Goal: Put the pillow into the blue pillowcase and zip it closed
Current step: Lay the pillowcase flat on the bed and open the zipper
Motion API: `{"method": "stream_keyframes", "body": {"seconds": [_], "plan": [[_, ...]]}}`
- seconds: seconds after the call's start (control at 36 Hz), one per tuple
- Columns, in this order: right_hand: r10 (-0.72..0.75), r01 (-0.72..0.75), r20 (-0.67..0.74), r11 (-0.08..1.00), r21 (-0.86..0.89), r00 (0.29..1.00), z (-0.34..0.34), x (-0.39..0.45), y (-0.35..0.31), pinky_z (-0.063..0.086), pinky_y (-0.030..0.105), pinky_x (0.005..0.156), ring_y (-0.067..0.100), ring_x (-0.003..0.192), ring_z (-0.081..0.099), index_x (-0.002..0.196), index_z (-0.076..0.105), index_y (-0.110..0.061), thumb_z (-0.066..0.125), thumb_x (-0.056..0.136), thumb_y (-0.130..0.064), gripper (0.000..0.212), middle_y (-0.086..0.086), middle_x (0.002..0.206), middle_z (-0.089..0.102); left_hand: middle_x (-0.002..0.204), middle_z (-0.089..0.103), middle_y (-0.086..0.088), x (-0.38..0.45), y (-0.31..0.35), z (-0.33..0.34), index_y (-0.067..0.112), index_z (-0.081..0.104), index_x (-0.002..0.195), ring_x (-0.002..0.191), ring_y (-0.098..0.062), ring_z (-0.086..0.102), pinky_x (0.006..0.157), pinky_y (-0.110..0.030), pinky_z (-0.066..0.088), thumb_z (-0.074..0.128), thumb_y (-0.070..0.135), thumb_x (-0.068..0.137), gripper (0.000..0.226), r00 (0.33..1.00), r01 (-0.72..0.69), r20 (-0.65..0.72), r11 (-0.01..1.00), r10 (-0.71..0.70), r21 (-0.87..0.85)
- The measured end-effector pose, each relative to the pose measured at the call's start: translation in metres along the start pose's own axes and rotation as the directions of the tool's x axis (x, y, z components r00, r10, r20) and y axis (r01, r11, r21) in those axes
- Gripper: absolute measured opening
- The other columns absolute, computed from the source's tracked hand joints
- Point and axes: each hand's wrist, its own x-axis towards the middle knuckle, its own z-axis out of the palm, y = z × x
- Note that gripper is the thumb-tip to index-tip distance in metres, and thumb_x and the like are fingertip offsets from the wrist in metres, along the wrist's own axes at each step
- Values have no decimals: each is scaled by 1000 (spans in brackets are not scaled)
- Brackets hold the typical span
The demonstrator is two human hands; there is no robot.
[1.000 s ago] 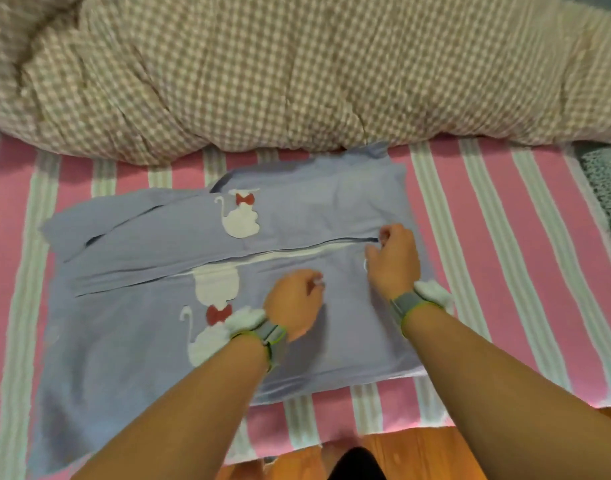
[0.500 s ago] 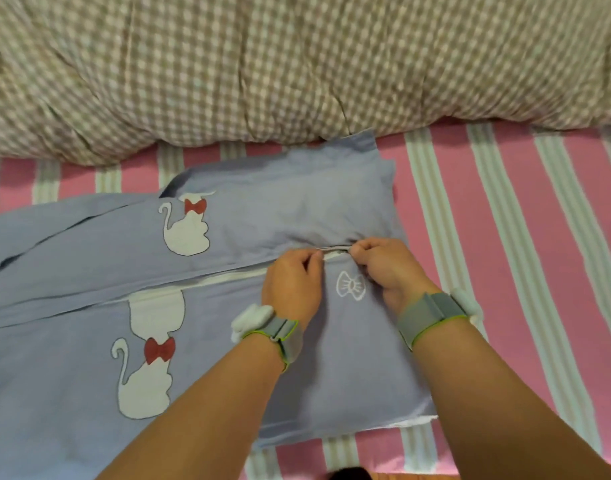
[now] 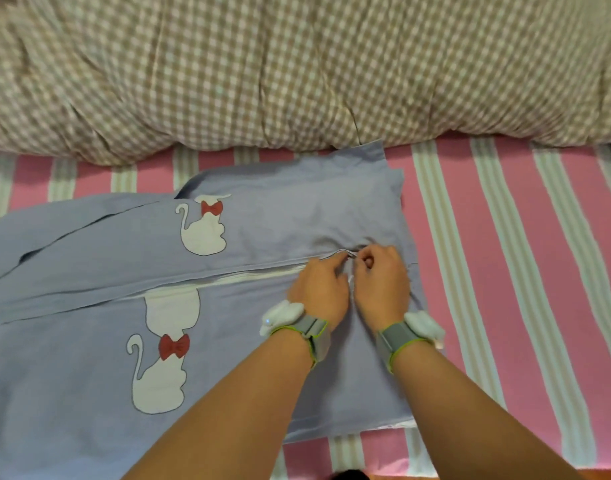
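Observation:
The blue pillowcase (image 3: 280,216), printed with white cats and red bows, lies flat on the bed with the pillow inside. Its zipper slit (image 3: 228,277) runs across the middle and gapes, showing white pillow (image 3: 172,299) through it. My left hand (image 3: 319,289) pinches the fabric at the slit's right end. My right hand (image 3: 382,282) sits right beside it, fingers curled and pinching at the zipper end. The zipper pull itself is hidden between the fingers.
A bulky beige checked duvet (image 3: 297,64) fills the far side of the bed, touching the pillowcase's top corner. The pink and white striped sheet (image 3: 505,254) spreads to the right. Grey bands with white pads wrap both wrists.
The view has shifted closer. My left hand slid right along the slit to meet my right hand, and both now pinch together at the zipper's right end.

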Motion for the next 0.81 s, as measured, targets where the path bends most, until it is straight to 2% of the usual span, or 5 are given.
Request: {"method": "stream_keyframes", "body": {"seconds": [0.22, 0.39, 0.47, 0.67, 0.81], "plan": [[95, -131, 142, 953, 274, 985, -4, 8, 13, 38, 2, 65, 2, 75, 54, 89, 70, -11, 65, 86, -3, 10, 10, 102, 61, 91, 76, 3, 14, 9, 8, 30, 76, 98, 90, -21, 69, 72, -30, 54, 66, 34, 83, 18, 986, 54, -149, 982, -82, -181], [114, -155, 134, 923, 352, 984, -5, 9, 19, 49, 25, 74, 14, 81, 62, 86, 70, -15, 67, 87, -9, 7, 4, 98, 64, 102, 67, 2, 11, 16, 15, 28, 73, 97, 96, -24, 62, 69, -33, 48, 55, 36, 91, 20, 962, 51, -262, 994, -75, -98], [74, -105, 105, 937, 333, 992, -9, 7, 17, 46, 22, 72, 8, 74, 59, 84, 67, -17, 66, 88, -11, 7, 3, 95, 64, 107, 62, -1, 6, 19, 16, 23, 65, 98, 96, -29, 61, 68, -37, 45, 49, 37, 97, 22, 964, -24, -264, 1000, 24, 5], [-30, 22, 47, 987, 157, 998, -10, 6, 14, 52, 40, 74, 16, 79, 62, 83, 63, -24, 64, 83, -22, 2, -4, 86, 65, 83, 55, -4, 1, 13, 14, 18, 55, 80, 51, -28, 58, 42, -29, 23, 76, 18, 79, 21, 941, -138, -253, 937, 225, 320], [-95, 90, 57, 992, 83, 994, -12, 10, 13, 51, 41, 73, 18, 79, 60, 79, 62, -22, 61, 83, -22, 4, -5, 83, 64, 106, 57, -5, 6, 18, 13, 16, 57, 97, 87, -35, 62, 62, -40, 42, 52, 24, 96, 10, 967, 7, -252, 992, 26, 129]]}}
